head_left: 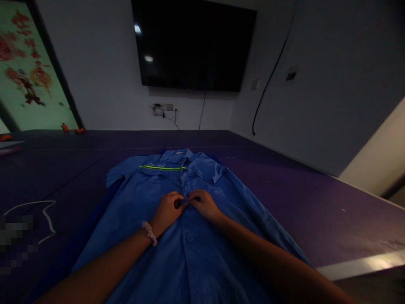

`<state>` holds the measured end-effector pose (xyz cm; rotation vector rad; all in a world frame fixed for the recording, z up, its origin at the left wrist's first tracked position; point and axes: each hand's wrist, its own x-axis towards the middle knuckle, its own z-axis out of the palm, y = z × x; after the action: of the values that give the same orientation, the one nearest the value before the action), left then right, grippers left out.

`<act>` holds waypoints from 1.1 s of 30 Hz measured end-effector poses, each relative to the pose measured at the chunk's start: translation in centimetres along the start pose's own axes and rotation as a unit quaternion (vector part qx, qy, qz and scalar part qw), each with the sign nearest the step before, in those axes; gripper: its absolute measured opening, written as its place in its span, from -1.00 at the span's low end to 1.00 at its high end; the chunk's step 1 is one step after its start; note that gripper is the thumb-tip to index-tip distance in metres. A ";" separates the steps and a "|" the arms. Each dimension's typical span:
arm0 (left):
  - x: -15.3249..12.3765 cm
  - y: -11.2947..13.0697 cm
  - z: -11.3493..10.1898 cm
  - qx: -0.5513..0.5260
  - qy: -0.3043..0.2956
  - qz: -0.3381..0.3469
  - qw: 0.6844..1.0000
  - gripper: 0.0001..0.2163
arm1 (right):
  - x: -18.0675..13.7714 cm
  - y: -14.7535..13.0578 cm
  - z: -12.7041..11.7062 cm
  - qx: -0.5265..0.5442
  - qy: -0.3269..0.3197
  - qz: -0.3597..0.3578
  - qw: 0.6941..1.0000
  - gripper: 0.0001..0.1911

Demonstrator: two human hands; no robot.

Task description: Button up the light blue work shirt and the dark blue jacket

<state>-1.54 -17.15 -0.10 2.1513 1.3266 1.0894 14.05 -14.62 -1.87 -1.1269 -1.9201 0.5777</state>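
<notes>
A blue short-sleeved work shirt [152, 190] with a yellow-green stripe across the chest lies spread out, its collar pointing away from me. Midway down its front placket, my left hand [170, 210] pinches the fabric edge between thumb and fingers. My right hand [205, 204] meets it there, also pinching the placket. The fingertips of both hands nearly touch, and what lies right between them, perhaps a button, is mostly hidden. Closer to me on the placket a round button [189, 239] shows. A pale scrunchie [149, 233] circles my left wrist.
The shirt rests on a purple surface [268, 181], with darker blue cloth [91, 232] beneath it. A white cable [50, 219] lies at the left. Small orange objects [65, 127] stand at the far left. Beyond, a large television [196, 46] hangs above wall sockets [169, 107].
</notes>
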 end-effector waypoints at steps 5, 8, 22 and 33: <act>0.0 -0.4 0.2 0.006 0.018 0.003 1.000 -0.92 | -0.2 -0.4 0.0 0.011 0.004 -0.014 1.000 -0.86; 0.0 -0.2 0.2 0.010 0.019 0.004 1.000 -0.93 | -0.2 -0.6 -0.1 0.002 -0.001 -0.030 1.000 -0.87; 0.0 0.2 -0.1 0.004 0.008 -0.008 1.000 -0.88 | -0.5 -1.3 -1.4 -0.119 -0.089 -0.132 0.980 -0.54; -0.1 0.3 -0.2 0.002 -0.017 0.008 1.000 -0.89 | -0.2 -1.3 -1.9 -0.239 -0.096 -0.141 0.956 -0.76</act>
<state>-1.51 -17.45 0.19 2.1769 1.3006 1.0520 15.08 -15.43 0.05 -1.0811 -2.4199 0.0608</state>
